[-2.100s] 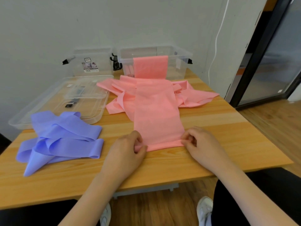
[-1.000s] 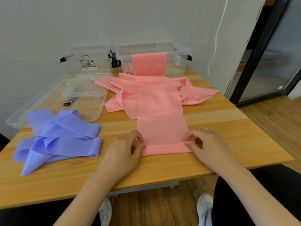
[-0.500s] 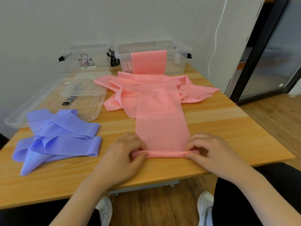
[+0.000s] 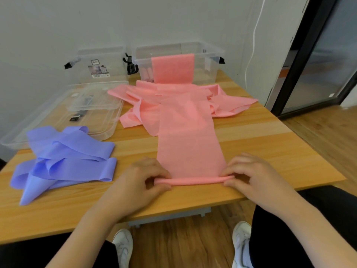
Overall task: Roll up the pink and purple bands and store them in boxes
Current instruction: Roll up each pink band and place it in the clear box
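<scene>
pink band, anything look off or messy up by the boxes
Yes. The pink band hangs over the front rim of the right clear box, and more pink material is bunched in loose folds just before it. Only the near end is rolled.

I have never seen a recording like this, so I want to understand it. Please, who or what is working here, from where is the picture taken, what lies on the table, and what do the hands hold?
There is no machine here. A person works with two bare hands, and the camera sits on the person's head, looking forward and down. That is why you see the arms from above, and the shoes below the table edge.

On the wooden table lies a long pink band. Its far end hangs over the rim of a clear box at the back. A loose purple band lies to the left, next to clear lids and a second clear box.

The left hand and right hand each pinch one end of a thin roll at the near end of the pink band.
</scene>
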`<state>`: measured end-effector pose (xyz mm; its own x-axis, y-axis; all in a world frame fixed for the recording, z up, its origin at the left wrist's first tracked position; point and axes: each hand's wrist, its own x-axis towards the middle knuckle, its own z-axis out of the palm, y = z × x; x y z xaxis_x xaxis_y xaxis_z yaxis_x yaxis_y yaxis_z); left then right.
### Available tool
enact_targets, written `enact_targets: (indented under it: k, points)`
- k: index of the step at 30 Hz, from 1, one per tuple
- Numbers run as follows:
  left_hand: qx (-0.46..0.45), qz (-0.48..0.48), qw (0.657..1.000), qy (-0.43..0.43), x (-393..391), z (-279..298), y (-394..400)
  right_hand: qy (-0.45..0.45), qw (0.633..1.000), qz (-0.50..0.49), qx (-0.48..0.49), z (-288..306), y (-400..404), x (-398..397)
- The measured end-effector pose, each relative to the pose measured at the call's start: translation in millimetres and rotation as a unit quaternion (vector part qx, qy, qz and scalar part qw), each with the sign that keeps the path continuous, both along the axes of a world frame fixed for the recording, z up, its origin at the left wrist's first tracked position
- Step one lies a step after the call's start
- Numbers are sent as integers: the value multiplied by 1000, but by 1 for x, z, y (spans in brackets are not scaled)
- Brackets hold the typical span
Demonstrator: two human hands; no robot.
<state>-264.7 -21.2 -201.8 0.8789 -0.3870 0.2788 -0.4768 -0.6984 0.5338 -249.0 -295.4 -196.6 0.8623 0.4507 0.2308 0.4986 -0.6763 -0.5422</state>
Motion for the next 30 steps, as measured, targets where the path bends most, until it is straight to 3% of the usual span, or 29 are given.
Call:
enact_targets:
  k: [4, 9, 16, 20, 30]
  points:
    - [-22, 56, 998, -17, -1, -1, -4, -17, 999, -43, 28, -4, 7, 0]
    - [23, 26, 999, -41, 0, -4, -2, -10, 999, -47, 20, -4, 5, 3]
    - [-30, 78, 996, -38, -1, -4, -4, -10, 996, -66, 53, -6, 10, 1]
    - [26, 51, 997, -49, 1, -7, -3, -36, 997, -70, 27, -7, 10, 4]
    - [5, 72, 996, -50, 1, -7, -4, -20, 992, -112, 49, -7, 13, 5]
